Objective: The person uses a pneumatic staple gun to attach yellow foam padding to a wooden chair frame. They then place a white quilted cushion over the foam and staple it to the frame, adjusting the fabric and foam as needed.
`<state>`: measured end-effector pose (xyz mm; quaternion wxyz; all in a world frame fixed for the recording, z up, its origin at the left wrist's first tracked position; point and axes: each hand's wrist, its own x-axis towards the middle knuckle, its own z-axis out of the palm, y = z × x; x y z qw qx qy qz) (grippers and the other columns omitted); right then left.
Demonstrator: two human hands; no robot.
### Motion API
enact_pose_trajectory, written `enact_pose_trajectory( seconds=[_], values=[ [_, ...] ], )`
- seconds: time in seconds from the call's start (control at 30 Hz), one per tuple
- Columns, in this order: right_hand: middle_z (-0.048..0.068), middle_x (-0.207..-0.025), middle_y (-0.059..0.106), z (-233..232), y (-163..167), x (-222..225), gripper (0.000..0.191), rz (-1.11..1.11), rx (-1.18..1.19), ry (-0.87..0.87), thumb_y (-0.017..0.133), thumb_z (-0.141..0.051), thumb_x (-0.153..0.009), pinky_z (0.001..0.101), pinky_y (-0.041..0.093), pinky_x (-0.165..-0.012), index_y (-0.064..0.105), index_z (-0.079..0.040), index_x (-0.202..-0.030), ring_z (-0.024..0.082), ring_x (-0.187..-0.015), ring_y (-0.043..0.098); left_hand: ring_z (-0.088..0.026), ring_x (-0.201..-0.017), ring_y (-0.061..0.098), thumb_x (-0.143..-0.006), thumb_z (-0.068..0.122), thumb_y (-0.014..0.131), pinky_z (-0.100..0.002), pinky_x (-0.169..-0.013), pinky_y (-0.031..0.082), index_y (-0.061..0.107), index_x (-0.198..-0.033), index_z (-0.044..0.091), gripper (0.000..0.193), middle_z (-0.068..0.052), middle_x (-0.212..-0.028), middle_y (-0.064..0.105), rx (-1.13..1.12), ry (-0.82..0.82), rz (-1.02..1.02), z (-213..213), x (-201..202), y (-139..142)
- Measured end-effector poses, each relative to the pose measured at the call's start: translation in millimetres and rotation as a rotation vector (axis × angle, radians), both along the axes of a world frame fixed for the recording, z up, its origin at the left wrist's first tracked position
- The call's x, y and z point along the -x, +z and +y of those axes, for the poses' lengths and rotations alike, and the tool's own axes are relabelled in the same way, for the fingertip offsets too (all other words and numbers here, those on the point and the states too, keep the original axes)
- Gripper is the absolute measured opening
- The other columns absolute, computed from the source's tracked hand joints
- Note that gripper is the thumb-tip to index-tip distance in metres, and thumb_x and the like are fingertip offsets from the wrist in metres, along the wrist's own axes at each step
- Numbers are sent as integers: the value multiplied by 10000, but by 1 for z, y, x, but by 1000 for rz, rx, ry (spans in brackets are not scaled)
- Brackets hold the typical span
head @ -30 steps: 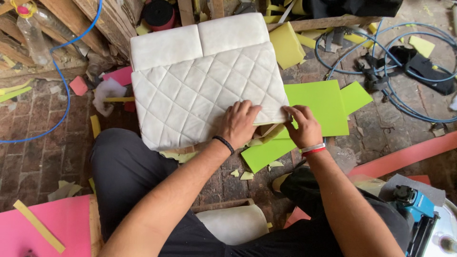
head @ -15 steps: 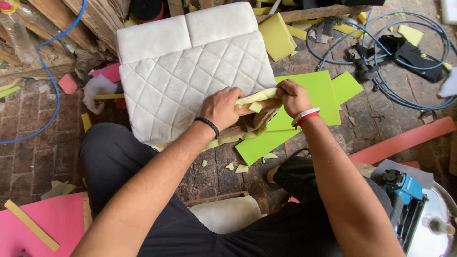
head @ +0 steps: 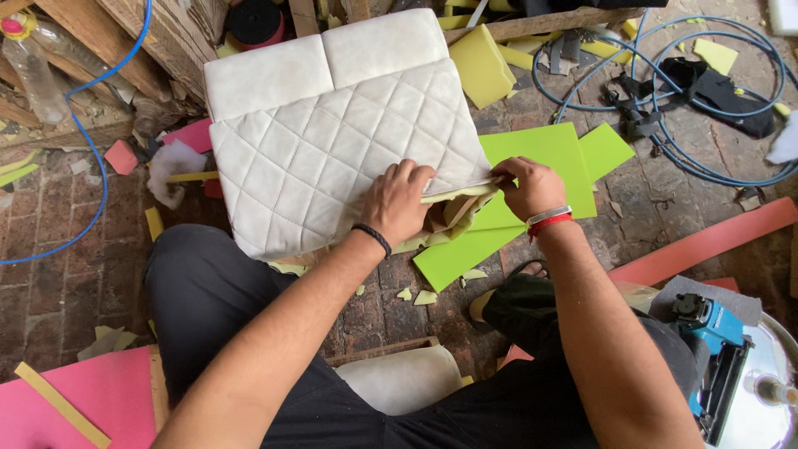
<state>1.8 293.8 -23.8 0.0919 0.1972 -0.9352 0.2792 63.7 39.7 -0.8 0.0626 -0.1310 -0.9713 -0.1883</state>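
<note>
A white quilted cushion (head: 332, 141) leans against my left knee on the brick floor. My left hand (head: 396, 202) presses flat on its lower right corner, fingers over the cover's edge. My right hand (head: 524, 185) pinches the cover's edge at that corner and pulls it over pale yellow foam (head: 453, 212) that sticks out below. Green foam sheets (head: 540, 158) lie under and to the right of the corner.
Blue hoses (head: 665, 125) and black straps lie at the upper right. Wooden planks (head: 125, 41) and a plastic bottle (head: 33, 75) are at the upper left. A blue staple gun (head: 715, 349) rests by my right leg. Pink foam (head: 66, 399) sits lower left.
Both hands have shifted along the cushion's corner. The right hand now pulls the cover edge over the foam, and the left hand has spread flat onto the quilted face.
</note>
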Motion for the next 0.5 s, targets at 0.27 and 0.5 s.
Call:
enact_pose_trajectory(
  seconds=[0.27, 0.5],
  values=[
    [64, -963, 758, -6, -13, 16, 169, 8, 121, -109, 755, -51, -838, 384, 581, -763, 774, -132, -984, 273, -874, 735, -255, -986, 612, -894, 81, 616, -380, -797, 535, 698, -1271, 277, 432, -162, -1292, 566, 341, -180, 376, 25, 8, -11],
    [76, -970, 765, -6, -15, 23, 197, -103, 130, -101, 741, -45, -843, 384, 583, -776, 782, -130, -1017, 266, -881, 738, -222, -1117, 598, -922, 284, 707, -393, -970, 498, 803, -886, 190, 139, -89, -1315, 616, 161, -145, 15, 25, 15, 11]
  ],
)
